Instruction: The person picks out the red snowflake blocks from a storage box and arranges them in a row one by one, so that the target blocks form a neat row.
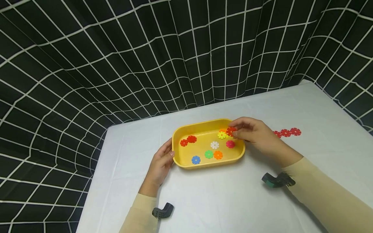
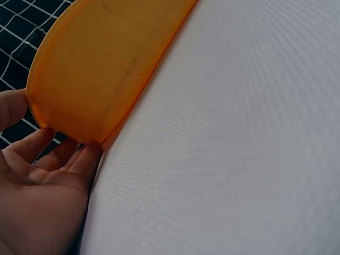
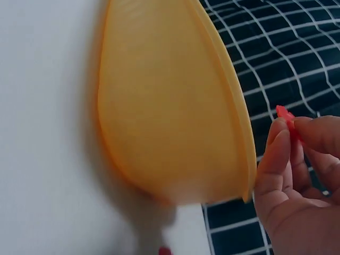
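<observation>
A yellow tray (image 1: 181, 161) with rounded corners sits on the table, tipped a little towards the head camera. My left hand (image 1: 161, 161) grips its left end, thumb at the rim and fingertips against the outer wall (image 2: 79, 101). Over the tray's right end, my right hand (image 1: 253, 133) pinches a red notched plastic disc (image 1: 231, 131) between thumb and fingers; the right wrist view shows this disc (image 3: 286, 118) edge-on. In the tray lie a blue disc (image 1: 196, 160), a green disc (image 1: 209, 154), a white disc (image 1: 214, 145), a pink disc (image 1: 230, 144) and several red, yellow and orange ones.
A row of joined red discs (image 1: 286, 133) lies on the white tablecloth (image 1: 215, 197) behind the right wrist, partly hidden by it. A black curtain with white grid lines (image 1: 163, 58) hangs along the far and side edges of the table.
</observation>
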Available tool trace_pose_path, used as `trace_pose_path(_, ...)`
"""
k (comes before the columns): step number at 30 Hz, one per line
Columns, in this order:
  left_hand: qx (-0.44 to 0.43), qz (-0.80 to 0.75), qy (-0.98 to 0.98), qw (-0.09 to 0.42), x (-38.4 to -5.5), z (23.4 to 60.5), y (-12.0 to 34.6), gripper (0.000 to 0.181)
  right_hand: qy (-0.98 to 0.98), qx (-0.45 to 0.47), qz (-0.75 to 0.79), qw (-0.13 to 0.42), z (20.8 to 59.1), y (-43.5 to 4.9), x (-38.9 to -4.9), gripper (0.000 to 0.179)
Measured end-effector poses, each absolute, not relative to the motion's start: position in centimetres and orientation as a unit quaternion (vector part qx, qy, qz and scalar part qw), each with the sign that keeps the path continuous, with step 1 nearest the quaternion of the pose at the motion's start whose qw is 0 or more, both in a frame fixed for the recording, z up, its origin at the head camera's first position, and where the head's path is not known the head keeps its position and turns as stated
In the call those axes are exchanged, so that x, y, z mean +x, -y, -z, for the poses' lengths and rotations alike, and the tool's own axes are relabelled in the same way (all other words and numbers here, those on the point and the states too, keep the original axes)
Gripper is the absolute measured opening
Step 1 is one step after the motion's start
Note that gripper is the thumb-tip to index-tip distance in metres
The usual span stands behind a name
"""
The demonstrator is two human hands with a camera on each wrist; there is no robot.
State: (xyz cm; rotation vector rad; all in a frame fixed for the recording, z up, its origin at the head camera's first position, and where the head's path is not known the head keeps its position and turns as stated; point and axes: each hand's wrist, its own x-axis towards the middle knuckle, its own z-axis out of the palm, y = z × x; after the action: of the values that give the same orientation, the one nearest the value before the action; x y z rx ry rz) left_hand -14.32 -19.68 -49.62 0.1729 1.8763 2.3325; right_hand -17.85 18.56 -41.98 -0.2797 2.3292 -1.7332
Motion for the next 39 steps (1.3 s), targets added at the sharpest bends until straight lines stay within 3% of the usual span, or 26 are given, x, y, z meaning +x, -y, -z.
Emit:
trace_pose_path(7,0.054,-0.773,-0.628,0.072,-14.3,49.7,19.7,0.058,-0.791,-0.065,0.598,0.112,42.9,-21.3,-17.8,0.04)
trace_pose_path(18,0.057,-0.773,-0.628,0.072,-14.2,49.6,19.6,0.057,-0.819,-0.032,0.57,0.061,44.7,-25.9,-17.8,0.038)
trace_pose_path(39,0.061,-0.773,-0.628,0.07,-14.2,49.3,19.6,0.056,-0.838,0.052,0.543,0.012,47.3,-33.3,-18.9,0.05)
